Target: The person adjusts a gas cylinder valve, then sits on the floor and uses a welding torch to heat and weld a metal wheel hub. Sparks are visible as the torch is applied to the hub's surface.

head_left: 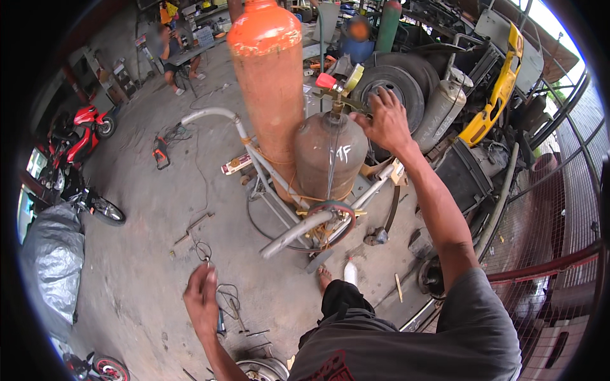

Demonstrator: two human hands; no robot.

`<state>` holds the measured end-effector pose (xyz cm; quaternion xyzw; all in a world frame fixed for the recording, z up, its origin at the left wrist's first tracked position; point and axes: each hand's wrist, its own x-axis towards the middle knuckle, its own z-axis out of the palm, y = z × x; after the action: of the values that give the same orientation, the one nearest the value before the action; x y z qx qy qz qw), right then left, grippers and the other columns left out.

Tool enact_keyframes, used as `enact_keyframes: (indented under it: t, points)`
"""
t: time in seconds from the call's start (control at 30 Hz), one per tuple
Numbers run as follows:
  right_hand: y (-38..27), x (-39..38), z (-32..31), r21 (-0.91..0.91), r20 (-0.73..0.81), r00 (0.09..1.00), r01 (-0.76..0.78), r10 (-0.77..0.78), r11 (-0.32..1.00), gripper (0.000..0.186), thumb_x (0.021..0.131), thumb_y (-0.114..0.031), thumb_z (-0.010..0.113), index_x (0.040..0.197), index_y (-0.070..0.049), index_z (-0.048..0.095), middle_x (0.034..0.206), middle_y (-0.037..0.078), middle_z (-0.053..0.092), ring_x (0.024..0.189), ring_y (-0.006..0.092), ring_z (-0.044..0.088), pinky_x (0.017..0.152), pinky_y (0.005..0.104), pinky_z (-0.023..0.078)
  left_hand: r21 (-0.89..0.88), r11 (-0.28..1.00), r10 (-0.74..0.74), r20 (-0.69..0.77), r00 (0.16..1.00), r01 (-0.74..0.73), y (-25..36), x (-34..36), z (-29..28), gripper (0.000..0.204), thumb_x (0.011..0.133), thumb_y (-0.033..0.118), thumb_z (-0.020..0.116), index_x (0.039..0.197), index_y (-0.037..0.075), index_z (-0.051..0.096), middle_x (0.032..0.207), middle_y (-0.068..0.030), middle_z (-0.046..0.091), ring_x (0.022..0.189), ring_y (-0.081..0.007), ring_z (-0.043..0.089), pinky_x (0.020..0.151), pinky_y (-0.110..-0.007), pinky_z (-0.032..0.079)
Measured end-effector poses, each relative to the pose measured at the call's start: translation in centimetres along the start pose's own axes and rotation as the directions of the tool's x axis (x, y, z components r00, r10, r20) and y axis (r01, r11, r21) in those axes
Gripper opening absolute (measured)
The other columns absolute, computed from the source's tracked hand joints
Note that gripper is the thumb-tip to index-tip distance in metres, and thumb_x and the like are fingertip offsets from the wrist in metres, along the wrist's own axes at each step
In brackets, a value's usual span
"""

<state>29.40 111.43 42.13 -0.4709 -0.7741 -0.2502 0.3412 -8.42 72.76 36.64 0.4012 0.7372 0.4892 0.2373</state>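
Observation:
My right hand (386,124) is raised with fingers apart beside the brass valve fitting (338,105) of a short, dark cylinder (327,155), its thumb near the fitting. A regulator with a red cap and yellow gauge (348,81) tops it. A tall orange cylinder (268,89) stands just left; both are on a metal trolley (286,244) with hoses and cord. My left hand (202,292) hangs low over the floor, fingers curled together; whether it holds anything is hidden.
Tires (406,76), a steel cylinder (445,108), a yellow bumper (492,95) and wire mesh (540,222) crowd the right. Motorcycles (86,130) and a silver tarp (54,267) line the left. Another person (175,57) sits at the back. Tools and cables (229,305) lie on the floor.

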Motion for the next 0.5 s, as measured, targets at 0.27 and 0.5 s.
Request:
enact_keyframes:
  t: [0.27,0.5]
  points:
    - [2.9,1.2,8.4,0.078,0.352,0.934,-0.098,0.064,0.992,0.063,0.098,-0.063,0.057,0.107,-0.001,0.067,0.097,0.024,0.071,0.099,0.0432,0.069,0.087,0.0517,0.055,0.126,0.803,0.474,0.458,0.752,-0.582,17.0,22.2,24.3,0.047,0.096,0.027,0.071,0.13,-0.004,0.064,0.115,-0.0225,0.072,0.109,-0.04,0.068,0.099,-0.045,0.052]
    - [6.7,4.1,10.9,0.357,0.405,0.9,0.01,-0.164,0.934,0.066,0.096,-0.067,0.057,0.11,-0.004,0.07,0.088,0.02,0.072,0.083,0.0404,0.073,0.073,0.049,0.058,0.27,0.383,0.602,0.653,0.46,-0.883,20.0,32.7,36.2,0.059,0.08,0.026,0.085,0.125,-0.003,0.06,0.121,-0.0252,0.065,0.115,-0.0418,0.063,0.101,-0.048,0.049]
